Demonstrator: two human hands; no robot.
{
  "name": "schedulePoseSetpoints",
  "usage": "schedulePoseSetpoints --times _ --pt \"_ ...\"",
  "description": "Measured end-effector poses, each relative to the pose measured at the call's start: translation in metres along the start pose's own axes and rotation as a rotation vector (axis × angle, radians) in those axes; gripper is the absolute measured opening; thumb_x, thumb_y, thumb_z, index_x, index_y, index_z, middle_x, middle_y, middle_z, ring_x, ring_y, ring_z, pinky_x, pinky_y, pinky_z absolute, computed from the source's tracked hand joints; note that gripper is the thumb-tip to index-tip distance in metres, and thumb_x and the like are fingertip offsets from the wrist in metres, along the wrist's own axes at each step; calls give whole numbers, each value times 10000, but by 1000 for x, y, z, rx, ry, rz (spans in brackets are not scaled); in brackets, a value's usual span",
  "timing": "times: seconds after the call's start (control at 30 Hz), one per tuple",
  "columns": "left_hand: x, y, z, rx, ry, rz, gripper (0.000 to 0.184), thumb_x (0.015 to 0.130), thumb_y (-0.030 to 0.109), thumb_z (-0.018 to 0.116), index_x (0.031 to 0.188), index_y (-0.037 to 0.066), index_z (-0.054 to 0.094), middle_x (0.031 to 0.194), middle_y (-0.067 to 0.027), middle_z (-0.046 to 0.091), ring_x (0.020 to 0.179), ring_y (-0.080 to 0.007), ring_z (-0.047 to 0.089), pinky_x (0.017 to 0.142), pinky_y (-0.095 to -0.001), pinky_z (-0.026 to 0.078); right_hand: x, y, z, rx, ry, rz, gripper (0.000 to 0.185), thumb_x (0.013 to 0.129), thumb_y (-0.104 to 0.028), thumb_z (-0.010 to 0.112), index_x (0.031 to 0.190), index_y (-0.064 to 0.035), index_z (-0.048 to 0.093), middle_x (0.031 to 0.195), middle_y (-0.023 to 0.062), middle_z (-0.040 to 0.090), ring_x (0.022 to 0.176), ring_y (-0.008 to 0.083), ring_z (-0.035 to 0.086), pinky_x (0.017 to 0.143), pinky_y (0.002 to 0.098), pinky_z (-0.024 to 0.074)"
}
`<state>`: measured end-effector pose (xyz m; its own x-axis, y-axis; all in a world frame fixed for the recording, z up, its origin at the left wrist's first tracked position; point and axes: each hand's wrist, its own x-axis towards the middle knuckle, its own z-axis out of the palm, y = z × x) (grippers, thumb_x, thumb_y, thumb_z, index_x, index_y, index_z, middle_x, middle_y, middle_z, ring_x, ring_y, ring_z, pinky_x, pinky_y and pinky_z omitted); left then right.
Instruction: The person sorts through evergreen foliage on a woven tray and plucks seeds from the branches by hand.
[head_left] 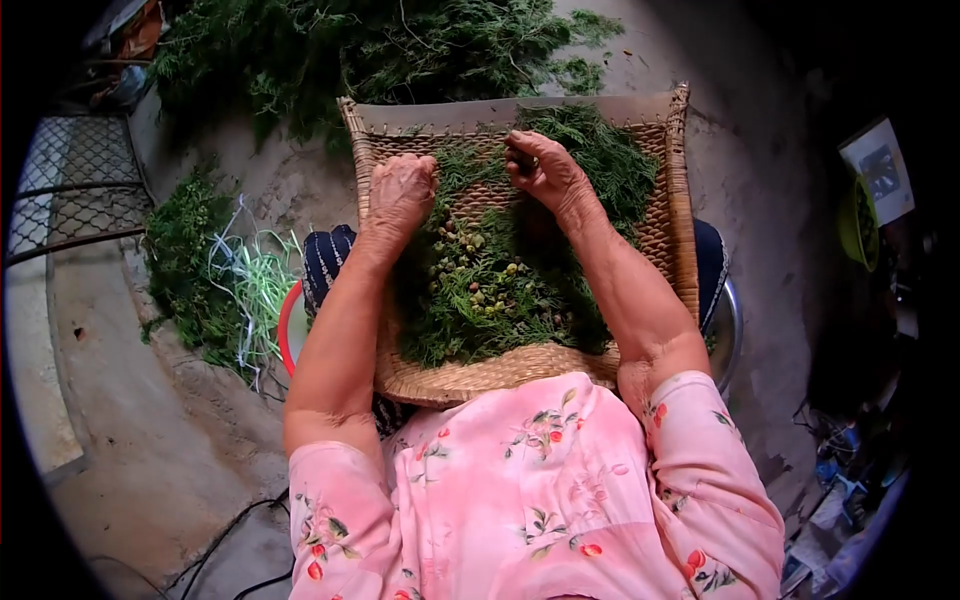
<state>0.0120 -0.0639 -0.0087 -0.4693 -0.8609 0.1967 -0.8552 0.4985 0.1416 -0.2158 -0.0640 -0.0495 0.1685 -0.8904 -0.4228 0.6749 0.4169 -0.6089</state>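
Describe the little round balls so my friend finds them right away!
Find the big woven tray on the person's lap. Inside, nearer the person than the left hand and right hand, look among the green sprigs. The little balls are round and yellowish-green or brown, unlike the feathery sprigs around them.

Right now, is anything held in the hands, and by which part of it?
It cannot be told. The left hand and right hand are curled near the sprigs in the basket, but the inside of each grip is hidden.
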Motion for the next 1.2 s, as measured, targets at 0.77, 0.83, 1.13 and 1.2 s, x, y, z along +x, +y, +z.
schedulePoseSetpoints --times 0.77,0.83,1.13,1.2 --pt "12 125 -43 -912 22 17 247 832 -16 591 1073 37 589 890 -54 643 828 -109 614 736 -229 501 -89 -18 28 91 119 140 330 896 -404 534 801 -88 549 646 5 468 602 168 514 499 305 435" --pt "10 121 -43 -1000 -14 -33 250 840 -15 584 1085 33 586 895 -54 647 845 -107 613 745 -227 501 -86 -15 24 84 96 152 329 895 -401 537 799 -86 550 645 5 471 591 159 514 484 295 432" --pt "-22 32 -1 -341 -207 -246 103 807 100 604 892 48 632 746 -99 618 673 -192 596 640 -299 474 -79 -24 3 76 88 125 322 874 -394 579 809 -79 581 713 8 535 603 107 513 480 240 419" --pt "-28 29 12 -69 -330 -149 106 787 53 562 868 49 631 799 -150 614 754 -311 606 692 -359 479 -78 -25 2 55 102 122 323 874 -394 580 817 -76 581 721 9 533 603 107 512 484 241 420"
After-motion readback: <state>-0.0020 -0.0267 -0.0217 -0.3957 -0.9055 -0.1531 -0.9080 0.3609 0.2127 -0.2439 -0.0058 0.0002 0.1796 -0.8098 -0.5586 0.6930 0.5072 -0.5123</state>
